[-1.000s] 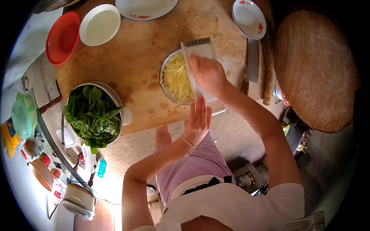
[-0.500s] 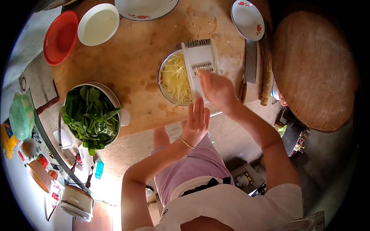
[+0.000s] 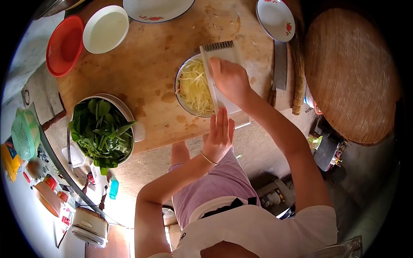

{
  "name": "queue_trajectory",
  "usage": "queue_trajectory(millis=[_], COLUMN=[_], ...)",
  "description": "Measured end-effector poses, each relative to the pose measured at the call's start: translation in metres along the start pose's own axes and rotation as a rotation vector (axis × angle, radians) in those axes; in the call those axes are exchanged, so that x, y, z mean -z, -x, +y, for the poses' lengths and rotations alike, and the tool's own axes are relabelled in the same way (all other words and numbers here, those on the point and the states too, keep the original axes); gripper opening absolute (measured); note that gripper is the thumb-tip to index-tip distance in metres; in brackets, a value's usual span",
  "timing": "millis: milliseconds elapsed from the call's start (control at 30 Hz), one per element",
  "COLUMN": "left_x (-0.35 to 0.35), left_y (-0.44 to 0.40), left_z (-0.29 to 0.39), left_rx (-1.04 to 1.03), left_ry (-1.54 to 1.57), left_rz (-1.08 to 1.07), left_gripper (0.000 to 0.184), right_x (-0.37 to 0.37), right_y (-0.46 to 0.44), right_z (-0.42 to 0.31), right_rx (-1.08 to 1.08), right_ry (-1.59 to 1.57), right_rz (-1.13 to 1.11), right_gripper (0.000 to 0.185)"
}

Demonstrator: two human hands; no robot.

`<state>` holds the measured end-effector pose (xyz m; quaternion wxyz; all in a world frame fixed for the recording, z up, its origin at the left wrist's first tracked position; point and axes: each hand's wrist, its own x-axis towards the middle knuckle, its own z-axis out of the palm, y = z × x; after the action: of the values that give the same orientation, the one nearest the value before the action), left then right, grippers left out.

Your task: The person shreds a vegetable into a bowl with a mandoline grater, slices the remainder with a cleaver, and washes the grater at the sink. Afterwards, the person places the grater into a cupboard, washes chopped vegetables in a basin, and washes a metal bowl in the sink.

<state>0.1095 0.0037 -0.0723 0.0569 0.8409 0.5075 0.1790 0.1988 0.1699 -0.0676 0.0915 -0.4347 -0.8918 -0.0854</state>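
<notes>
A white grater (image 3: pixel 217 49) with metal teeth rests slantwise over an enamel bowl (image 3: pixel 177 88). Pale yellow vegetable shreds (image 3: pixel 195 86) fill the part of the bowl that shows. My right hand (image 3: pixel 230 79) is closed in a fist over the middle of the grater; whatever its fingers press there is hidden under them. Below it, my left hand (image 3: pixel 219 135) has its fingers stretched out, with the tips against the grater's near end.
Leafy greens (image 3: pixel 101 129) heap over a white pot at left. Along the back are a red basket (image 3: pixel 64 47), a white bowl of liquid (image 3: pixel 106 30) and a large dish (image 3: pixel 159 10). At right lie a flowered bowl (image 3: pixel 275 21), a cleaver (image 3: pixel 280 64) and a round wooden board (image 3: pixel 350 77).
My right hand has slid up the grater, away from my body, and now covers the middle teeth. My left hand stays at the near end.
</notes>
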Motion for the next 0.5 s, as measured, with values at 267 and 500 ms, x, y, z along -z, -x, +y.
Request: queue_trajectory(millis=[267,500], left_x=[0.002,0.003], left_y=[0.001,0.001], left_z=[0.000,-0.001], left_rx=[0.012,0.006], left_ry=[-0.003,0.023], left_rz=[-0.005,-0.021], left_gripper=[0.018,0.018], right_x=[-0.021,-0.007], right_y=[-0.065,-0.078], right_z=[0.027,0.033], right_rx=[-0.060,-0.113], right_ry=[0.055,-0.093], right_rz=[-0.094,-0.335], right_gripper=[0.015,0.015])
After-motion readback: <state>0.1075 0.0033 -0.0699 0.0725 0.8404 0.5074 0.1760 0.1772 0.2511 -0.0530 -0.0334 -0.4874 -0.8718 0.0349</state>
